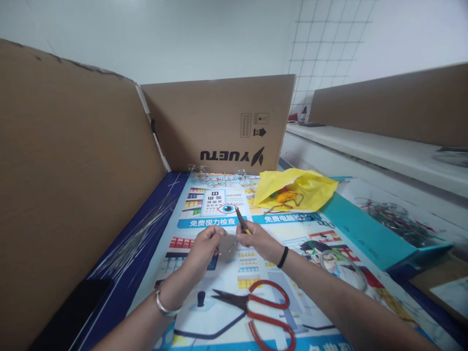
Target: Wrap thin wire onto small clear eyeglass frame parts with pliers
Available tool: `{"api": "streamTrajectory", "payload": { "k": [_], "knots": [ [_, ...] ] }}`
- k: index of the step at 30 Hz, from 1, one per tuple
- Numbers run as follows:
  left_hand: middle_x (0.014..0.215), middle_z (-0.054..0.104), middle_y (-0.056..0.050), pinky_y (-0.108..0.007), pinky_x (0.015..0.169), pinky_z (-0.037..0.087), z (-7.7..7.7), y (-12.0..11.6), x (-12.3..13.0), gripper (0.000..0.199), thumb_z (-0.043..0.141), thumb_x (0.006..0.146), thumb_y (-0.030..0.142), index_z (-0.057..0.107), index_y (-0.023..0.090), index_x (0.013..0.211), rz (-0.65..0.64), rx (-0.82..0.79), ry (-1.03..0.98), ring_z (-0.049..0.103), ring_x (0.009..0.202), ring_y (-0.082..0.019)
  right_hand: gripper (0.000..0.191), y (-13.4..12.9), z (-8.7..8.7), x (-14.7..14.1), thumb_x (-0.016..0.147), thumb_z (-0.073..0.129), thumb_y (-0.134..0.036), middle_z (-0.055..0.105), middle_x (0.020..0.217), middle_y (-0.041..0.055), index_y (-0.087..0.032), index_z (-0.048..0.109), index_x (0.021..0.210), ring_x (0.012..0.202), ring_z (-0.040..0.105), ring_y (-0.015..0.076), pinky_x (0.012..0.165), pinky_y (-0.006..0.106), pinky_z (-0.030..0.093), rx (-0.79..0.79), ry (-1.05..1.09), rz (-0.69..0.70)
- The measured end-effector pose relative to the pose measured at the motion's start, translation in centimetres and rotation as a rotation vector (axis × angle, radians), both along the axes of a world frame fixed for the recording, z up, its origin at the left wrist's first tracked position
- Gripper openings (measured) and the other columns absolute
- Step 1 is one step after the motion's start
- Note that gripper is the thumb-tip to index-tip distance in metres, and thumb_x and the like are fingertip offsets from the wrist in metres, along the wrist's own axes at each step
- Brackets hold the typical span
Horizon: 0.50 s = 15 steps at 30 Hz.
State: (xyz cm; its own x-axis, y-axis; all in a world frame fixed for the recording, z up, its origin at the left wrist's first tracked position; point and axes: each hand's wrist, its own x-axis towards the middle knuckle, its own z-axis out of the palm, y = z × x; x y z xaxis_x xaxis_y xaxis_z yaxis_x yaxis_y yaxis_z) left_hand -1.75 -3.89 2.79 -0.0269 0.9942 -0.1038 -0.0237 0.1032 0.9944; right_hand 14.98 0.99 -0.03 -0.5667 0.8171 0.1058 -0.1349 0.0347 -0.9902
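Pliers in curled right hand; left hand pinched

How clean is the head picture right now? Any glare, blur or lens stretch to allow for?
Head view, middle: soft light, no harsh glare, pliers and scissors readable, but the thin wire between the hands is faint; head view, right: tangled wires blur together; head view, left edge: the cardboard looks stretched, probably by a wide lens.
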Motion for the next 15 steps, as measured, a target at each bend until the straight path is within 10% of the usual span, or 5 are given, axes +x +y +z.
{"api": "streamTrajectory", "payload": {
  "k": [9,15],
  "knots": [
    [0.053,0.038,0.006,-0.019,0.044,0.029,0.1,0.0,-0.2,0.016,0.054,0.07,0.032,0.049,0.017,0.067,-0.105,0.011,-0.042,0.034,0.044,-0.006,0.032,0.5,-0.1,0.5,0.069,0.063,-0.045,0.037,0.058,-0.0064,-0.018,0.047,0.077,0.049,0.029,0.0062,0.048,0.022,0.024,0.021,-0.059,0.015],
    [0.062,0.046,0.003,-0.019,0.044,0.029,-0.3,0.6,-0.9,0.013,0.054,0.068,0.029,0.052,0.016,0.067,-0.105,0.069,0.003,0.033,0.046,-0.006,0.025,1.7,1.5,2.0,0.076,0.055,-0.041,0.046,0.064,-0.0026,-0.016,0.054,0.072,0.06,0.04,0.0091,0.055,0.022,0.029,0.423,-0.506,-0.111]
  ]
}}
